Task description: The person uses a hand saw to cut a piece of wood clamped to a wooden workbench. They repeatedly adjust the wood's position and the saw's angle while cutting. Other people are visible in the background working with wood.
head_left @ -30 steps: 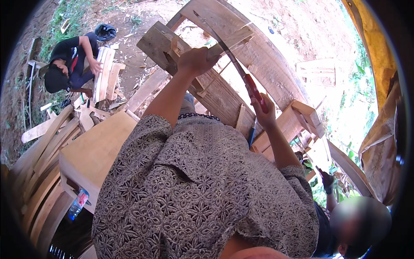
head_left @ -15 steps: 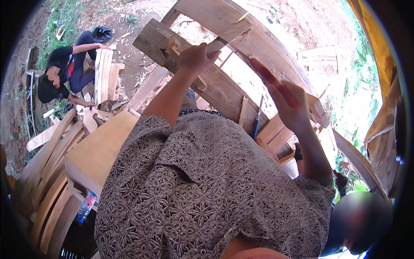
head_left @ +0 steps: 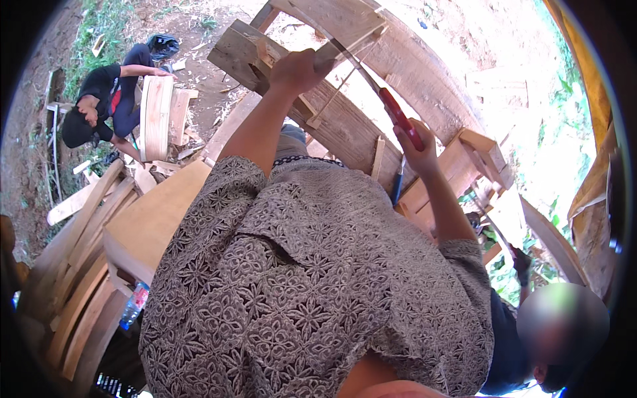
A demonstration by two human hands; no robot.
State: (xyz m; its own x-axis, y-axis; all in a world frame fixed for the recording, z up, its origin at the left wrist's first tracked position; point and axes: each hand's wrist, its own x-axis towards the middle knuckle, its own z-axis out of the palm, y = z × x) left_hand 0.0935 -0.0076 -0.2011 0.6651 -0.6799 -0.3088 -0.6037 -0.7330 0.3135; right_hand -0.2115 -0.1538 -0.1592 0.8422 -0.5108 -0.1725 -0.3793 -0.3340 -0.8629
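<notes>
My right hand (head_left: 418, 142) is wrapped round the red handle of a handsaw (head_left: 400, 119). The saw's narrow blade slants up and left across a flat piece of wood (head_left: 361, 38). Gripped at its near end by my left hand (head_left: 297, 71), that wood lies over the thick planks of a wooden bench (head_left: 348, 129). Glare and blur hide where the teeth meet the wood. A blue-handled tool, perhaps a chisel (head_left: 397, 186), stands at the bench's near edge, beside a small wood strip (head_left: 378, 158).
To the left, a person (head_left: 99, 99) crouches, holding a pale board (head_left: 156, 119). Curved wooden pieces (head_left: 79, 265) and a box-like wooden piece (head_left: 152, 222) are stacked near a plastic bottle (head_left: 135, 305). Another person (head_left: 511, 338) is close at lower right. Wood scraps litter the ground.
My right hand and the saw have moved forward and left, so the blade reaches farther past the wood. My left hand has shifted slightly forward and left, still gripping the piece.
</notes>
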